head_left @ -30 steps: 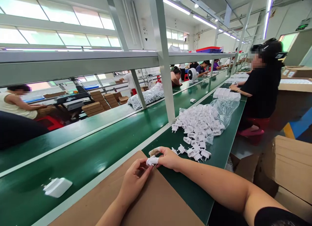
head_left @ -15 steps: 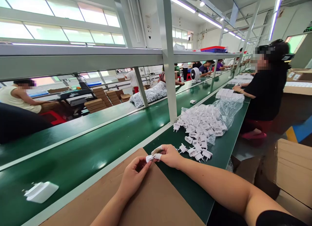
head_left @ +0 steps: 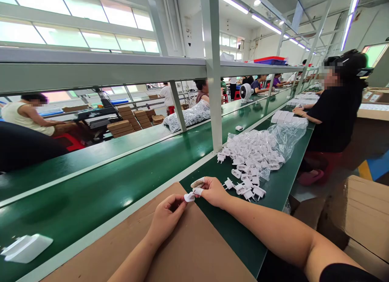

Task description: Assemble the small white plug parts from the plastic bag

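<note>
Both my hands hold one small white plug piece (head_left: 189,197) above the corner of a brown cardboard sheet (head_left: 182,241). My left hand (head_left: 167,217) pinches its near side between thumb and fingers. From the other side, my right hand (head_left: 212,191) grips it with thumb and forefinger, which have white coverings on their tips. Fingers hide part of the piece. Just beyond my right hand lies a heap of white plug pieces (head_left: 246,176) with metal pins, partly under a clear plastic bag (head_left: 287,138).
A white charger (head_left: 28,248) lies on the green conveyor belt (head_left: 121,180) at left, a smaller white one (head_left: 239,128) farther along. A metal post (head_left: 212,83) rises beside the belt. A co-worker in black (head_left: 337,107) sits at right, near cardboard boxes (head_left: 367,209).
The near charger has shifted left and towards me on the belt. The plug piece in my hands has turned slightly, showing its broad face. The view has swung a little.
</note>
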The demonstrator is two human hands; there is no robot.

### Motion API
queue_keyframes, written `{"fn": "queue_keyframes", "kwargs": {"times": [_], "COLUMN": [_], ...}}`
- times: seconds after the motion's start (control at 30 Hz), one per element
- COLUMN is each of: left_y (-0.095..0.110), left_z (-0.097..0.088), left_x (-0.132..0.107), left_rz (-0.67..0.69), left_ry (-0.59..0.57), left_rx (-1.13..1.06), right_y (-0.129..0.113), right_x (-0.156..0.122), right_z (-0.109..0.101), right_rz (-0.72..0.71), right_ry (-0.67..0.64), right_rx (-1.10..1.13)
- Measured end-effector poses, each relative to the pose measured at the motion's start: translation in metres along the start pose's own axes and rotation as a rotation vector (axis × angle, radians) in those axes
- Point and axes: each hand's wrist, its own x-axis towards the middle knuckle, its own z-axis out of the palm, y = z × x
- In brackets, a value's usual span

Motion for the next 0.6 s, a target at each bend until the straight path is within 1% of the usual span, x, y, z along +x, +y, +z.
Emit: {"fn": "queue_keyframes", "kwargs": {"times": [0.2,0.6], "left_y": [0.0011,0.0018], "left_z": [-0.0010,-0.0031], "left_x": [0.0004,-0.0010], "left_rz": [-0.018,-0.010], "left_ry": [0.084,0.077], "left_rx": [-0.045,0.018], "right_y": [-0.0029,-0.0048], "right_x": [-0.0027,-0.0071], "right_z": [0.0011,0.0007], "right_rz": [-0.026,-0.062], "right_ry": [-0.014,-0.024], "right_rx": [-0.018,-0.185]}}
